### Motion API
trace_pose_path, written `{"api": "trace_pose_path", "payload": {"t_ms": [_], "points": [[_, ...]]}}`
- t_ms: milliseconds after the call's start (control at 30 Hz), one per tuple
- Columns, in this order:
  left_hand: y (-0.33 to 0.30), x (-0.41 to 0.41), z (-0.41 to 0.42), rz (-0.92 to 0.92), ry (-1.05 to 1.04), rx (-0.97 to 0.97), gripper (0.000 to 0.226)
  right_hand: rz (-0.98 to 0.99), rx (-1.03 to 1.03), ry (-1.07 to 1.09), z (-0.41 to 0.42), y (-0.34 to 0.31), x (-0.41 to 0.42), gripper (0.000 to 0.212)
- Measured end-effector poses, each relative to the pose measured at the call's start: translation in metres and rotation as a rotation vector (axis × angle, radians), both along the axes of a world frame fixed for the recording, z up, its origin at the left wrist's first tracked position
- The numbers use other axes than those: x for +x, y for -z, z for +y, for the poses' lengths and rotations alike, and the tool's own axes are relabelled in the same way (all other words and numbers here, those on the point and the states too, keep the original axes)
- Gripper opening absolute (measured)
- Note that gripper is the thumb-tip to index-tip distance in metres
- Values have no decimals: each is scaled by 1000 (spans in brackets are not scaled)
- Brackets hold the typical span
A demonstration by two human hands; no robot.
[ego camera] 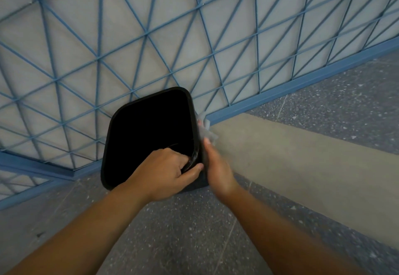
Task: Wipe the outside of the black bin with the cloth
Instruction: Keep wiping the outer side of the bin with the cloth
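With left hand (168, 171) curled over the 5 o'clock rim of the black bin (146, 132) and right hand (216, 166) flat, pressing the cloth (206, 130) to its 3 o'clock wall by the lattice (146, 34): liable to skid toward 9 o'clock under hard strokes.

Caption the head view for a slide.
Left hand grips the bin rim; right hand presses cloth against its side.

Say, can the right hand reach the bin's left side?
Probably not easily: the right hand presses the cloth on the right side of the bin, and the left hand on the rim blocks the way.
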State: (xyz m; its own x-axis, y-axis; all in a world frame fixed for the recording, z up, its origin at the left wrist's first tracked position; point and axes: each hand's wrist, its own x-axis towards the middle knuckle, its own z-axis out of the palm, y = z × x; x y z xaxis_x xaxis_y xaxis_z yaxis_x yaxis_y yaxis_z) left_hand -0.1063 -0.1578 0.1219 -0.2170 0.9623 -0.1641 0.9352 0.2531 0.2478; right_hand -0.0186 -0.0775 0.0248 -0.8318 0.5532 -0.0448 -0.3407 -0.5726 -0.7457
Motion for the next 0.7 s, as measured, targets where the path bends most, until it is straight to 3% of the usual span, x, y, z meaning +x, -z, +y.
{"api": "trace_pose_path", "payload": {"t_ms": [200,367,533,700], "points": [[1,-2,5,-71,-70,-10,57,-170,-82,41,22,14,-17,48],[3,-2,3,-58,-41,5,55,-36,-52,61,-13,9,10,53],[4,-4,7,-61,-82,-6,55,-232,-142,46,24,13,-15,50],[5,-3,4,-65,-61,-6,52,-224,-81,66,-6,2,6,52]]}}
